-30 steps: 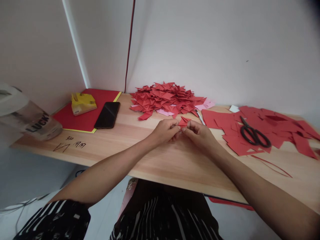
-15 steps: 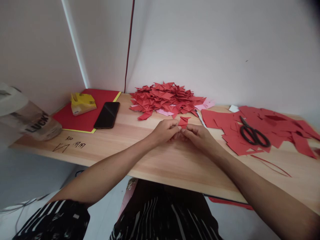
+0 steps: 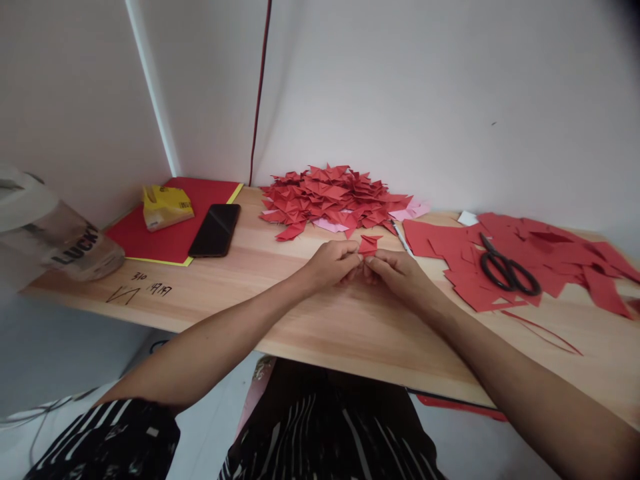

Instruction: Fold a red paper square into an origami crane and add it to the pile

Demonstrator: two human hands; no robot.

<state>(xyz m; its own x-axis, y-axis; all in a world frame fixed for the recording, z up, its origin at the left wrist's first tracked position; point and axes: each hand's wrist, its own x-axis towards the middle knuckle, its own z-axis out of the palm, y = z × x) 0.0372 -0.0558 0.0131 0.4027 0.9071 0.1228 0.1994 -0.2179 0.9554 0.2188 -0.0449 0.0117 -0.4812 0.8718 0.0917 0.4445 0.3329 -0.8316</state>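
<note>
A small piece of folded red paper (image 3: pixel 369 245) is pinched between my two hands above the wooden table (image 3: pixel 310 327). My left hand (image 3: pixel 336 262) grips its left side, and my right hand (image 3: pixel 393 268) grips the right, with both thumbs close together at its lower edge. Pointed corners of the paper stick up past the fingers, while its lower part is hidden by them. Just beyond my hands lies a heap of folded red paper pieces (image 3: pixel 327 197), with a few pink ones among them.
Black-handled scissors (image 3: pixel 507 267) rest on cut red paper (image 3: pixel 455 248) at the right. A white pen (image 3: pixel 401 238) lies beside the heap. On the left are a phone (image 3: pixel 216 230), a yellow packet (image 3: pixel 167 207), red sheets (image 3: pixel 150 243) and a bottle marked LUCKY (image 3: pixel 83 250).
Both hands stay almost in place around the folded red paper. Their fingers and the paper have shifted only slightly; everything else on the table lies as before.
</note>
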